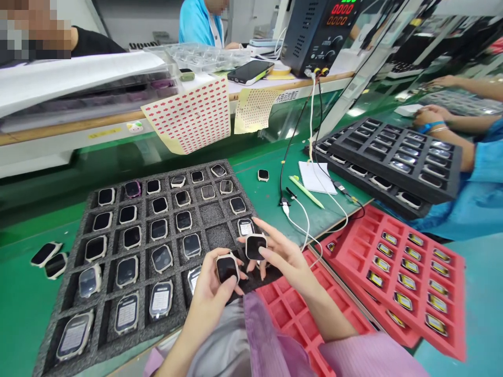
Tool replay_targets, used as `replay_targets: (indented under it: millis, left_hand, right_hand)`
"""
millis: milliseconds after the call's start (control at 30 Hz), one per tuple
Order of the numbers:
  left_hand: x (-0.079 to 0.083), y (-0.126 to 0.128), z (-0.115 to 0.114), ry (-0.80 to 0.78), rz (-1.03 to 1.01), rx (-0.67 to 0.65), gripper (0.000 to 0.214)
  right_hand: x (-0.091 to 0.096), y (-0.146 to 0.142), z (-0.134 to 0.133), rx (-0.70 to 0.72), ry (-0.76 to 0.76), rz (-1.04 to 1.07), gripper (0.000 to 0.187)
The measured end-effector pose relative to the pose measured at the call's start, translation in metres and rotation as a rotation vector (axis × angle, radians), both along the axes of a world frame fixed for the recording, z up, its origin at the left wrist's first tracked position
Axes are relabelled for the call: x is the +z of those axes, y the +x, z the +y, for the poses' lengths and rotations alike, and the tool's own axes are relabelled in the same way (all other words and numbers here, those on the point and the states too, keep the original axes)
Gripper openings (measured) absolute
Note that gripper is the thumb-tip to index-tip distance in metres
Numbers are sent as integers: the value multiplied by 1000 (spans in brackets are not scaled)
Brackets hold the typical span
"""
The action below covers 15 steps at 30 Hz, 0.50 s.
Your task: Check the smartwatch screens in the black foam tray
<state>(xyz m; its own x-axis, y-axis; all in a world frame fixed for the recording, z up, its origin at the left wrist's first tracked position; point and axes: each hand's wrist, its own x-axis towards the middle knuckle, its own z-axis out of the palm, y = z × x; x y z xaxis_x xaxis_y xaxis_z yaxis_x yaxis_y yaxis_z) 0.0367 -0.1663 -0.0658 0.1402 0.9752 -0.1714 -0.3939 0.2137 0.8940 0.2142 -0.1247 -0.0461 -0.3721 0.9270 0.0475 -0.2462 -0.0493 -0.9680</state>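
My left hand is closed around a smartwatch body with a dark screen and pale frame, my thumb resting on its lower edge. Beside it, a second smartwatch body is gripped in my right hand, its dark face turned up toward me. Both are held over the right edge of a grey foam tray, apart from each other. Rows of similar watch bodies fill most of that tray's pockets; some screens are dark and others show a white label, such as the watch near the front.
Red foam trays with small yellow-and-black parts lie at right, below stacked black trays. Cables, a green pen and a white paper pad are on the green bench. A power supply stands on the shelf; co-workers sit nearby.
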Motion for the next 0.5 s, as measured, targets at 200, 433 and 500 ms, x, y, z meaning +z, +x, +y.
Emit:
replay_targets:
  millis: [200, 433, 500]
  left_hand:
    - [-1, -1, 0, -9, 252, 45, 32]
    - [4, -3, -2, 55, 280, -26, 20]
    - [5, -4, -2, 46, 294, -47, 23]
  right_hand:
    - [-6, 0, 6, 124, -38, 92, 42]
    - [-12, -10, 10, 105, -66, 141, 35]
    - [-10, -13, 9, 74, -81, 169, 36]
